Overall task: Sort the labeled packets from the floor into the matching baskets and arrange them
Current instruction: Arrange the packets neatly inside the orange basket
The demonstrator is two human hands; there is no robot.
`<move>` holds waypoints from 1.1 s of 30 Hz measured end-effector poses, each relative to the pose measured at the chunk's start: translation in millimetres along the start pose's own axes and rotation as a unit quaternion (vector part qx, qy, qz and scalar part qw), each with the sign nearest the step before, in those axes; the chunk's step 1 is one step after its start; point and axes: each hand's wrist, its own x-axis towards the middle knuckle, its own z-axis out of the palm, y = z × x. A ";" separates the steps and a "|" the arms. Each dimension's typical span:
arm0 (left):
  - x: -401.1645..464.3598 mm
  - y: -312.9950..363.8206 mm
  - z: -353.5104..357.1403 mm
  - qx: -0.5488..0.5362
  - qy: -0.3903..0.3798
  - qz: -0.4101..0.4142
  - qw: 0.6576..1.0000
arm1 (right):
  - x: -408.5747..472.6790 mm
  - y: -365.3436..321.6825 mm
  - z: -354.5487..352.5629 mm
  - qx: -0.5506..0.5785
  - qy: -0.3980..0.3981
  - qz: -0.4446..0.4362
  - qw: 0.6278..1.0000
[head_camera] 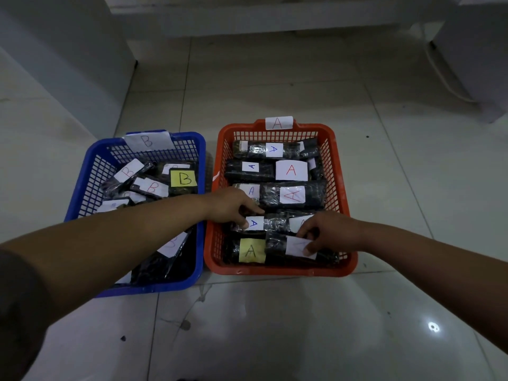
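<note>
A red basket (341, 171) tagged A holds several dark packets with A labels laid in rows. A blue basket (82, 182) tagged B stands to its left with several B packets lying loosely. My left hand (233, 204) reaches across the blue basket into the red one and pinches the left end of a packet with a blue A label (270, 224). My right hand (330, 232) grips the right part of the front-row packet with a white label (277, 243), thumb on the label. A packet with a yellow A label (251, 251) lies at the front left.
Both baskets stand side by side on a glossy pale tiled floor (275, 325). White furniture (68, 64) rises at the left and back, another white unit (481, 50) with a cable at the far right. No loose packets show on the floor.
</note>
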 end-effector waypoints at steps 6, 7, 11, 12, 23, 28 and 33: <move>-2.2 2.8 6.6 0.021 -0.003 0.003 1.000 | -1.0 0.0 2.4 0.004 -0.008 -0.015 1.000; -2.7 3.7 7.6 0.032 -0.001 0.004 0.999 | -0.5 -0.8 3.4 -0.005 -0.010 -0.018 1.000; -11.0 3.9 7.6 0.012 0.031 0.010 0.999 | 0.2 -3.1 0.2 -0.021 -0.022 -0.009 1.000; -14.3 3.0 6.9 0.008 0.058 0.015 0.998 | -1.4 -2.7 -3.8 0.003 -0.016 -0.006 1.000; -28.0 -18.3 -6.3 0.107 0.279 -0.067 0.952 | 3.3 39.4 -38.3 0.049 0.344 0.163 0.924; -27.6 -17.1 -7.2 0.074 0.273 -0.081 0.956 | 7.1 39.3 -36.4 0.053 0.361 0.144 0.920; -28.0 -14.6 -5.2 0.036 0.284 -0.100 0.953 | 17.1 35.3 -27.2 0.101 0.384 0.189 0.898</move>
